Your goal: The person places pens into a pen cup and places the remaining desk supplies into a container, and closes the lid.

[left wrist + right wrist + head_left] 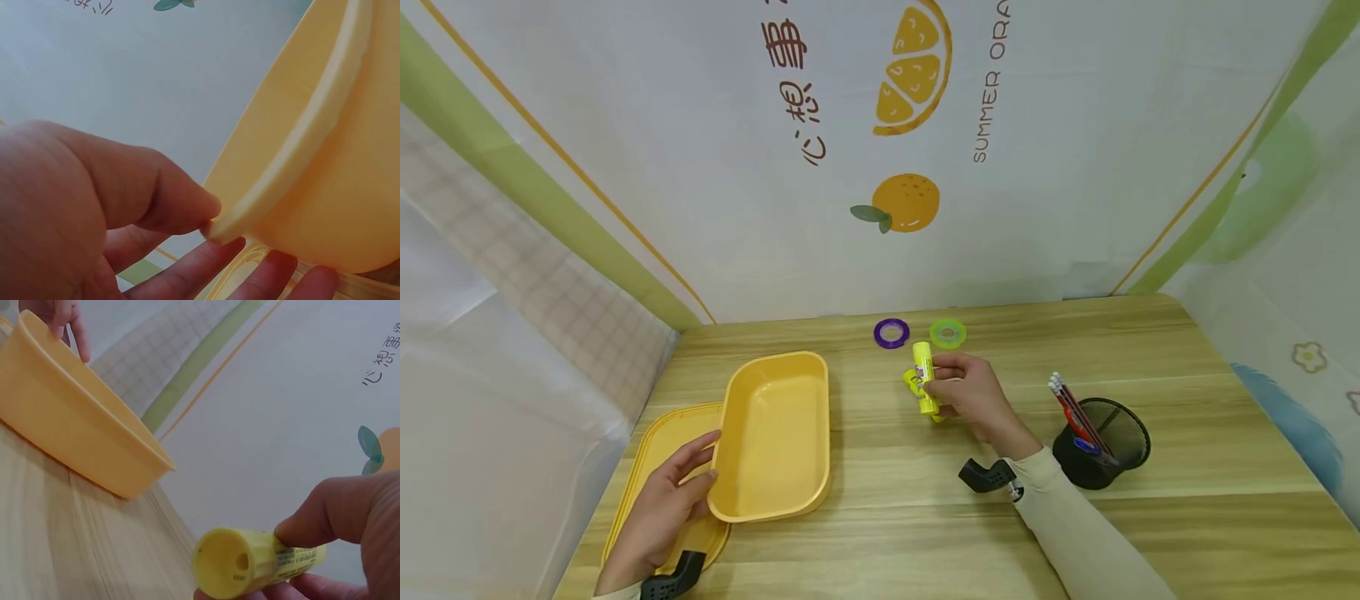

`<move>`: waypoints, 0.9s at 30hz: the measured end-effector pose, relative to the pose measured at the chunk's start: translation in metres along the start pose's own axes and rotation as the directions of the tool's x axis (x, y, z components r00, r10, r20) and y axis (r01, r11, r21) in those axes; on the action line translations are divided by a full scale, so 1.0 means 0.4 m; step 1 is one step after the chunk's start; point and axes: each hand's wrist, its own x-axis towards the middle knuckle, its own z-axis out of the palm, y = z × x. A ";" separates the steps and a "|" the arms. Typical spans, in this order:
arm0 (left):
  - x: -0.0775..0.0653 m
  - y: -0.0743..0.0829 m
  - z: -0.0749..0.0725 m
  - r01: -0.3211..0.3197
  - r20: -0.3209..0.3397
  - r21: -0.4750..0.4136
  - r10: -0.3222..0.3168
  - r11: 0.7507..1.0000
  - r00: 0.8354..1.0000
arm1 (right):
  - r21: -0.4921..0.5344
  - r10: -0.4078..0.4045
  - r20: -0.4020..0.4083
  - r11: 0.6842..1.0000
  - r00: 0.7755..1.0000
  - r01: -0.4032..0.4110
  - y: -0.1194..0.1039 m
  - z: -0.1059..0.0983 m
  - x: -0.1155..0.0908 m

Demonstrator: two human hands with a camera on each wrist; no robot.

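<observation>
In the head view my left hand (664,498) pinches the left rim of a yellow plastic box (769,442) between thumb and fingers. The left wrist view shows the thumb on top of that rim (300,140) and the fingertips under it. My right hand (976,395) holds a yellow glue stick (923,367) upright, thumb on one side and fingers on the other. From the right wrist view, the hollow end of the glue stick (224,562) faces the camera. A second yellow glue stick (911,379) lies on the table behind it, partly hidden.
A yellow lid (658,446) lies at the left, partly under the box. At the back sit a purple tape roll (891,333) and a green tape roll (948,334). To the right of my right hand, a black mesh pen cup (1093,467) holds several pencils (1070,404).
</observation>
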 end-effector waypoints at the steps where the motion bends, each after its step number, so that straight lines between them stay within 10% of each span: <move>1: -0.001 0.000 0.000 0.001 -0.001 -0.002 -0.001 1.000 1.000 | 0.001 -0.001 0.007 1.000 1.000 0.001 -0.002 0.004 -0.002; 27: 0.002 -0.003 -0.006 0.001 0.001 0.038 -0.001 0.999 1.000 | 0.093 -0.049 0.202 0.995 0.978 0.031 -0.044 0.189 -0.014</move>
